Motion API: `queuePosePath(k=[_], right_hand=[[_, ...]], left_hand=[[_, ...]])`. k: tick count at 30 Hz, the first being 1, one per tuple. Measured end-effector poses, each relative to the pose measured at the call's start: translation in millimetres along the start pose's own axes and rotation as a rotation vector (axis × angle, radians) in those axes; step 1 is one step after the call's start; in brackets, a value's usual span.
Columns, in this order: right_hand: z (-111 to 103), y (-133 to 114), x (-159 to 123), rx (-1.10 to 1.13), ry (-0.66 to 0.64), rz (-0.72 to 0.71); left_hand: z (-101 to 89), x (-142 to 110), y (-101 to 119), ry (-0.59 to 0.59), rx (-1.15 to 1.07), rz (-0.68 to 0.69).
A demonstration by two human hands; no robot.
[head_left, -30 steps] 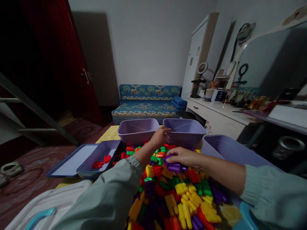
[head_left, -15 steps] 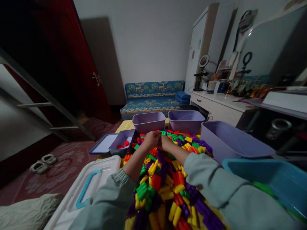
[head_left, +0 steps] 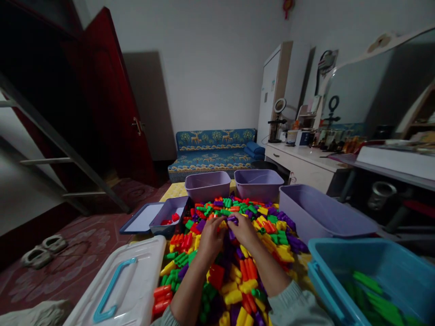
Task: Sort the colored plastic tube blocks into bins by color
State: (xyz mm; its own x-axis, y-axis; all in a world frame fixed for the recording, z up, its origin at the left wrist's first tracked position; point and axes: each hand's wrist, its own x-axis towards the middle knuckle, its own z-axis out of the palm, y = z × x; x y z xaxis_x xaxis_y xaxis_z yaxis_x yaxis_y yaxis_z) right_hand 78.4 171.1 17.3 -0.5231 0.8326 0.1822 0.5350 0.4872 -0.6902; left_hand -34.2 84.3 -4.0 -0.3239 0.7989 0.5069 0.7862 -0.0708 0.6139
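A broad heap of plastic building blocks [head_left: 248, 286] in red, yellow, green and purple spreads over the table in front of me. Above its middle my right hand [head_left: 243, 231] pinches a purple block [head_left: 233, 220] between thumb and fingers. Close beside it, on the left, my left hand [head_left: 213, 233] has its fingers curled inward toward the same spot. Its fingertips are partly hidden, and I cannot make out what they hold. Both forearms reach across the heap.
Purple bins [head_left: 208, 186] line the far and right edges. A blue bin [head_left: 360, 246] with green blocks is at the near right. A dark bin [head_left: 163, 226] at left holds a few red blocks. A white lid [head_left: 142, 258] with a blue handle lies near left.
My hands, pressed together before, have parted slightly, and a purple block now shows in the right one. The view has tilted up, so bins and heap sit lower.
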Motion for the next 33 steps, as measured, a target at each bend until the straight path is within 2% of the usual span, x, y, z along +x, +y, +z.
queuePosePath(k=[4, 8, 15, 18, 20, 25, 29, 33], right_hand=[[-13, 10, -5, -0.010, 0.028, 0.020], [-15, 17, -6, -0.005, 0.043, 0.024], [-10, 29, 0, 0.415, 0.099, -0.012], [-13, 33, 2, 0.657, 0.083, -0.043], [-17, 35, 2, 0.721, 0.067, -0.032], [-41, 41, -1, 0.642, 0.086, 0.011], [-60, 45, -4, 0.501, 0.155, -0.018], [-61, 47, -7, 0.259, 0.113, -0.037]], left_hand=[[5.6, -6, -5, -0.014, 0.073, 0.067], [6.7, -8, -7, -0.036, 0.122, 0.124], [5.5, -11, -6, -0.040, 0.148, 0.096], [4.0, -12, -5, -0.050, 0.149, 0.092], [2.6, -12, -4, -0.062, 0.149, 0.088], [1.2, -13, -3, -0.073, 0.147, 0.099], [1.1, -14, -4, -0.087, 0.144, 0.109], [0.4, -15, -3, -0.096, 0.142, 0.104]])
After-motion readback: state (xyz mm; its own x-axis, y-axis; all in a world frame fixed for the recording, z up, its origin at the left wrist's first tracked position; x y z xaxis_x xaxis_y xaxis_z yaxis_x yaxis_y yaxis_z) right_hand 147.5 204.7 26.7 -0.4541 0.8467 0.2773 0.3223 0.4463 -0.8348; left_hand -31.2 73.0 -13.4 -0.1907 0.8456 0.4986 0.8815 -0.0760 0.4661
